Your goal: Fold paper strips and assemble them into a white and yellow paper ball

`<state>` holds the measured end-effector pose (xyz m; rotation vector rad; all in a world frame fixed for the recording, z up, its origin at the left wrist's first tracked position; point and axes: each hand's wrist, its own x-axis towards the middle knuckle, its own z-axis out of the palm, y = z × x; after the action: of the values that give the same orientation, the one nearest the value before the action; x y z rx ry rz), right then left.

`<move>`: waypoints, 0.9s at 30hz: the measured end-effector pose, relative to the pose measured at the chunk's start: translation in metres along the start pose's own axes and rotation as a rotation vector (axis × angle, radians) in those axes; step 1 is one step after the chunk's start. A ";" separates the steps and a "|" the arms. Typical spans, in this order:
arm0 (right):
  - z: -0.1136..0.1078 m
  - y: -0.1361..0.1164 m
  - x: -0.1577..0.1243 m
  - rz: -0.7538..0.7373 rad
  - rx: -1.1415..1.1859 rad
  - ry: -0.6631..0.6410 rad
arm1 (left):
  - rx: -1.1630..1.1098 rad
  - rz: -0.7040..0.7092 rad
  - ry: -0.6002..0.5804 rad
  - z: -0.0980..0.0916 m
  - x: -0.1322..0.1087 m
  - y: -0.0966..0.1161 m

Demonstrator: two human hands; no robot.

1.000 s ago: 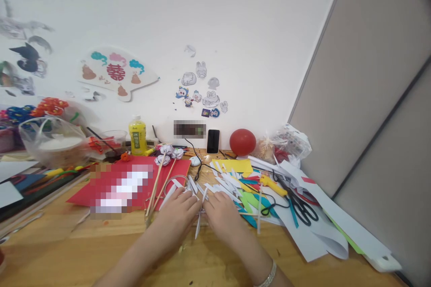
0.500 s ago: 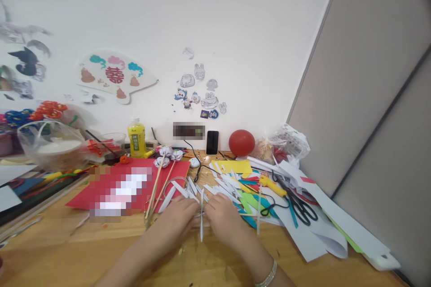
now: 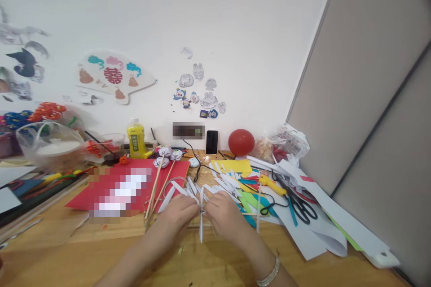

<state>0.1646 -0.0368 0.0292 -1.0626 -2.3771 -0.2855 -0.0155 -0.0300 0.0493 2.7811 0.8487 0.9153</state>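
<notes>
Between my two hands, low in the middle of the head view, stands a narrow folded white paper piece point(image 3: 201, 228) with pointed ends. My left hand point(image 3: 182, 211) pinches it from the left, fingers curled. From the right, my right hand point(image 3: 220, 215) closes on the same piece, its wrist wearing a bracelet. The fingertips nearly meet and hide the piece's middle. Just beyond the hands lie several more folded white paper strips point(image 3: 227, 184). Paper flowers on wooden sticks point(image 3: 155, 184) rest to the left, over a red sheet point(image 3: 81, 197).
On the right are a yellow glue gun point(image 3: 274, 186), black-handled scissors point(image 3: 303, 210) and white paper sheets point(image 3: 311, 240). A phone point(image 3: 212, 142) leans on the wall near a red balloon point(image 3: 241, 142). A yellow bottle point(image 3: 136, 138) stands at the back left.
Both hands stay on the folded white paper with only slight finger movement. The right wrist has shifted slightly to the right.
</notes>
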 end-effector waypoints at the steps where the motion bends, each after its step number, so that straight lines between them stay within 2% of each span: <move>1: -0.002 0.002 0.000 0.028 0.025 0.011 | -0.020 -0.025 -0.006 0.001 0.001 -0.001; 4: -0.008 0.004 -0.001 0.140 0.148 0.084 | -0.151 -0.143 0.065 0.008 0.003 -0.008; 7: -0.009 0.001 0.000 0.233 0.214 0.165 | -0.457 -0.402 0.258 0.019 0.005 -0.017; 8: -0.007 -0.001 0.000 0.253 0.216 0.172 | -0.600 -0.472 0.264 0.022 0.006 -0.019; 10: -0.003 -0.006 0.002 0.293 0.218 0.166 | -0.794 -0.544 0.182 0.025 0.007 -0.022; 13: 0.003 -0.010 0.003 0.355 0.286 0.164 | -0.923 -0.565 0.090 0.024 0.009 -0.023; 17: 0.006 -0.005 0.003 0.441 0.486 0.274 | -0.936 -0.564 0.103 0.023 0.009 -0.022; 21: 0.006 0.001 0.003 0.490 0.632 0.320 | -0.834 -0.466 0.113 0.024 0.008 -0.019; 24: 0.003 -0.001 0.004 0.439 0.574 0.355 | -0.628 -0.413 0.144 0.021 0.007 -0.011; 27: 0.000 -0.005 0.004 0.319 0.439 0.418 | -0.457 -0.376 0.198 0.017 0.006 -0.003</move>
<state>0.1589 -0.0373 0.0316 -1.0277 -1.7573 0.1183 -0.0029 -0.0227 0.0374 2.0831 0.9944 1.1497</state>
